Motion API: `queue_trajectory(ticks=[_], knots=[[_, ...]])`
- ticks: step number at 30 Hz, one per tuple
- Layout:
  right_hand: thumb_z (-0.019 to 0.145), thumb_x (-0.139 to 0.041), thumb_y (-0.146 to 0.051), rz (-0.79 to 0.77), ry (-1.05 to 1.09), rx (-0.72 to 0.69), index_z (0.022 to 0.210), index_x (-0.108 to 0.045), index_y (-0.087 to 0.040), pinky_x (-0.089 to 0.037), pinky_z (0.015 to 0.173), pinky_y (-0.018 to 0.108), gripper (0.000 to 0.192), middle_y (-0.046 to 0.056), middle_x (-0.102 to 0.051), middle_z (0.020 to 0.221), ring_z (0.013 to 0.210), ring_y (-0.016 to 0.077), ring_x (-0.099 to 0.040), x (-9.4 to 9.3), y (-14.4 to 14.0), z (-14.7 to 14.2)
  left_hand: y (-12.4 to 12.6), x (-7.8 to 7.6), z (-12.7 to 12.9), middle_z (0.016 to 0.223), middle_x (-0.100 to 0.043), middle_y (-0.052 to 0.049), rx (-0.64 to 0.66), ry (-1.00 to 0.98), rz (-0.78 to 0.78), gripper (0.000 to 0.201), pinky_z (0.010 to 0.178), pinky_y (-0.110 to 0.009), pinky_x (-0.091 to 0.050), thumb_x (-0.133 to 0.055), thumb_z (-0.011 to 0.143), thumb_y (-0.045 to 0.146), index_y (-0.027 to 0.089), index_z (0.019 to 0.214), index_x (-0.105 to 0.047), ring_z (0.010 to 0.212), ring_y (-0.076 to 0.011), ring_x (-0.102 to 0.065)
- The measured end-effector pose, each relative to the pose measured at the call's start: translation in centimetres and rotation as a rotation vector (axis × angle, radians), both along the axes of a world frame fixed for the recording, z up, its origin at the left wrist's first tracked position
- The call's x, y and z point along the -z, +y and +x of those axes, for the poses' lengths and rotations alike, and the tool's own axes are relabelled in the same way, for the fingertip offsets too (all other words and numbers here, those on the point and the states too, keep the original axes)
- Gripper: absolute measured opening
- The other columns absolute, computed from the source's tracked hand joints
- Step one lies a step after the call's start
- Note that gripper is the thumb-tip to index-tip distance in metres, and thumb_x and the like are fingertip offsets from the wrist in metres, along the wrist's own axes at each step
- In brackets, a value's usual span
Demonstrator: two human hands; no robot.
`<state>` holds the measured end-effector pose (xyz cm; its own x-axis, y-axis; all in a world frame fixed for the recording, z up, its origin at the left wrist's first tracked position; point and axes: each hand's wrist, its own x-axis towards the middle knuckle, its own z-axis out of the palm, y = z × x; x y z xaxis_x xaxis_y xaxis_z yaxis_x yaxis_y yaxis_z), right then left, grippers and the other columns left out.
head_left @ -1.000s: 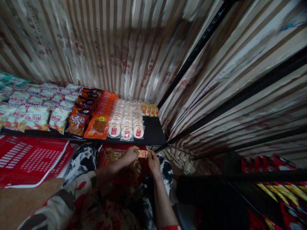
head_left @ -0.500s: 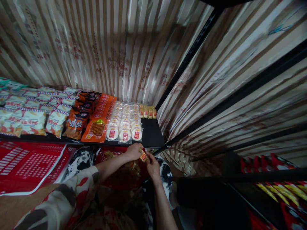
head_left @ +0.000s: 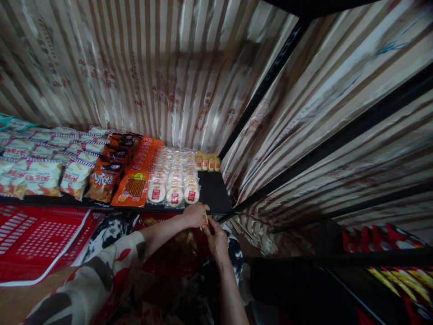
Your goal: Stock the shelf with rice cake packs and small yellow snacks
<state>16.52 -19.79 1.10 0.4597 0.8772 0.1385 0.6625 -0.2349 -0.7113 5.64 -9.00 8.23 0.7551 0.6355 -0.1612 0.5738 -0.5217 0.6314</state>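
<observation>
Just in front of the black shelf's (head_left: 214,192) front edge, my left hand (head_left: 196,215) is closed on a small yellow snack packet (head_left: 205,219). The thumb and fingers of my right hand (head_left: 215,238) pinch the same packet from the other side. Fingers hide most of it. Below my forearms stands a red basket (head_left: 162,266) with yellow-wrapped items (head_left: 187,239) inside, dim and partly covered by my left arm. At the shelf's back right corner, several small yellow packets (head_left: 208,163) stand in a row. Left of them lie rows of round white packaged crackers (head_left: 174,197).
Orange snack packs (head_left: 133,185), brown bags (head_left: 103,180) and white chip bags (head_left: 43,177) fill the shelf leftward. A red basket with a white handle (head_left: 43,239) sits at left. Black shelf posts (head_left: 264,90) and striped curtain surround the corner. Red packets (head_left: 372,239) sit on the right shelf.
The packet has turned between my hands, so its label face shows less. My left hand has shifted slightly right, towards my right hand. The view has tilted slightly.
</observation>
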Motion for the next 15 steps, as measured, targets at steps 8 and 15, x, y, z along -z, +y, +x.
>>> queue_trajectory(ticks=[8, 15], knots=[[0.075, -0.053, -0.034, -0.023, 0.006, 0.007, 0.110, -0.067, -0.016, -0.046, 0.091, 0.039, 0.041, 0.011, -0.068, 0.105, 0.098, 0.0255, -0.062, -0.4, 0.3, 1.2, 0.1, -0.9, 1.1, 0.130, -0.055, -0.015, 0.066, 0.019, -0.003, 0.057, 0.098, -0.036, -0.043, -0.049, 0.081, 0.017, 0.015, 0.137, -0.042, 0.117, -0.0276, -0.055], [0.071, -0.058, -0.038, 0.035, 0.296, 0.084, 0.105, -0.067, -0.016, -0.051, 0.083, 0.036, 0.041, 0.010, -0.070, 0.101, 0.089, 0.0245, -0.066, 1.0, 1.2, 2.2, 0.5, 0.1, 2.0, 0.125, -0.058, -0.016, -0.017, -0.039, -0.021, 0.044, 0.099, -0.035, -0.042, -0.051, 0.082, 0.021, 0.012, 0.125, -0.052, 0.116, -0.0261, -0.055]])
